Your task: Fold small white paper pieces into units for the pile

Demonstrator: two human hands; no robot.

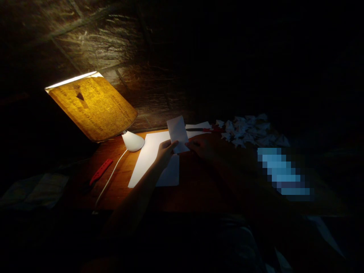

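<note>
My left hand and my right hand both pinch a small white paper rectangle, holding it upright by its lower part. The right hand lies mostly in shadow. Under them, larger white paper sheets lie flat on a wooden table. Just beyond the held paper is a red-handled cutting tool with a dark blade. To the right of that is a heap of several crumpled or folded white paper pieces.
A desk lamp with a newspaper-print shade and a white base stands at the left, its white cable crossing the table. A red perforated strip lies nearby. A stone wall rises behind. A pixelated blue patch covers part of the right.
</note>
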